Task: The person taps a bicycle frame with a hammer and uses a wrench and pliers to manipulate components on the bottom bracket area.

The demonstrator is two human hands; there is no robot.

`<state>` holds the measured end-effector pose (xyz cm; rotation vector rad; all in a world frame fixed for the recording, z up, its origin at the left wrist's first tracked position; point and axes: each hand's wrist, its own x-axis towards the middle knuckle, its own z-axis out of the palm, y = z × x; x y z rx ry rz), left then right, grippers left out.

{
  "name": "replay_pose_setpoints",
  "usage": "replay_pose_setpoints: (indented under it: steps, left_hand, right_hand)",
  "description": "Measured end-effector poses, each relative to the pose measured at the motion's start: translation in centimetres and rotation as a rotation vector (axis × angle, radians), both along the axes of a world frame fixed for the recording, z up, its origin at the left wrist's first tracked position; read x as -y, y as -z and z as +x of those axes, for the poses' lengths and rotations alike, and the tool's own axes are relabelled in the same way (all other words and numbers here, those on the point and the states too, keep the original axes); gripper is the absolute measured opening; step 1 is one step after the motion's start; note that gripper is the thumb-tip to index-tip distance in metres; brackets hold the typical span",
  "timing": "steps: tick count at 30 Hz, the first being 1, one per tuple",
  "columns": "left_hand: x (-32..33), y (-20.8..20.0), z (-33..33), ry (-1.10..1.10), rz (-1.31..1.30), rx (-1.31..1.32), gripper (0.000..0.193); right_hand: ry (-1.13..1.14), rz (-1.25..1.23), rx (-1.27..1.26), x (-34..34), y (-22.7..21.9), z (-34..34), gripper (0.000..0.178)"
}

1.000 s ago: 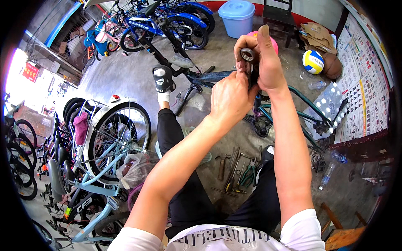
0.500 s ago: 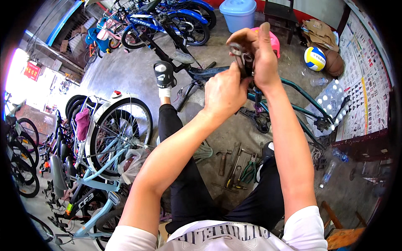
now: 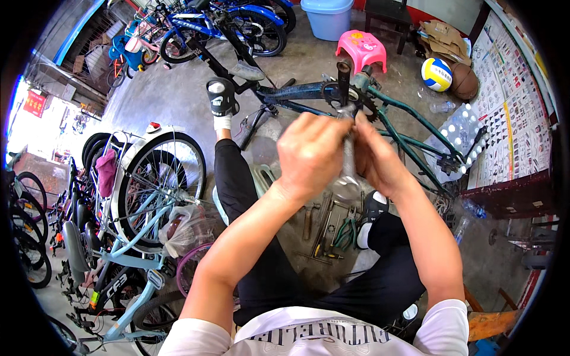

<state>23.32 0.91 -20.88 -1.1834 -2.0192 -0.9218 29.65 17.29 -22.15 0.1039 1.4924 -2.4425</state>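
My left hand (image 3: 310,155) is closed, its fingers and thumb at the upper part of a metal wrench (image 3: 348,160). The fingers of my right hand (image 3: 380,159) curl round the same wrench from the right, partly hidden and a little blurred. The wrench stands roughly lengthwise, its wide head (image 3: 347,188) toward me. Its far end reaches the crank area of a dark teal bicycle frame (image 3: 297,95); whether it touches is hidden. A black crank arm (image 3: 343,83) sticks up beside the toothed chainring (image 3: 369,107).
Between my legs lie a hammer (image 3: 307,222), green-handled pliers (image 3: 346,232) and other tools. A light-blue bicycle (image 3: 133,260) stands left among several others. Far off are a pink stool (image 3: 362,48), a blue bin (image 3: 328,21) and a volleyball (image 3: 436,75). Bottles (image 3: 454,139) lie right.
Both hands have come down and nearer to me, uncovering the crank arm and chainring. The wrench now points toward me between them. My right fingers, raised before, are curled in.
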Motion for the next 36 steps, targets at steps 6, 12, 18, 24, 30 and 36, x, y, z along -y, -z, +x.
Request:
replay_pose_setpoints:
  steps: [6, 12, 18, 24, 30, 36]
  left_hand:
    - [2.2, -0.8, 0.9, 0.245, -0.448, 0.125, 0.034]
    - [-4.4, -7.7, -4.9, 0.075, -0.441, -0.443, 0.030]
    - [-6.3, -6.5, -10.4, -0.360, -0.861, -0.056, 0.051]
    - [-3.4, -3.2, -13.8, -0.566, -0.776, 0.151, 0.051]
    - [-3.5, -2.8, -13.9, -0.606, -0.800, 0.292, 0.050]
    - [-1.6, 2.0, -16.4, -0.624, -0.712, 0.407, 0.059]
  right_hand:
    - [0.124, -0.106, 0.259, 0.2, 2.5, 3.0, 0.037]
    - [0.109, 0.243, 0.262, -2.5, 3.8, 4.0, 0.030]
    - [0.191, 1.335, -0.303, -3.7, 6.3, 3.1, 0.026]
    - [0.170, 1.426, -0.187, -4.2, 4.2, 1.4, 0.025]
    - [0.171, 1.412, -0.160, -3.6, 5.5, 0.3, 0.024]
    - [0.268, 1.286, -0.242, -2.5, 9.9, -1.5, 0.023]
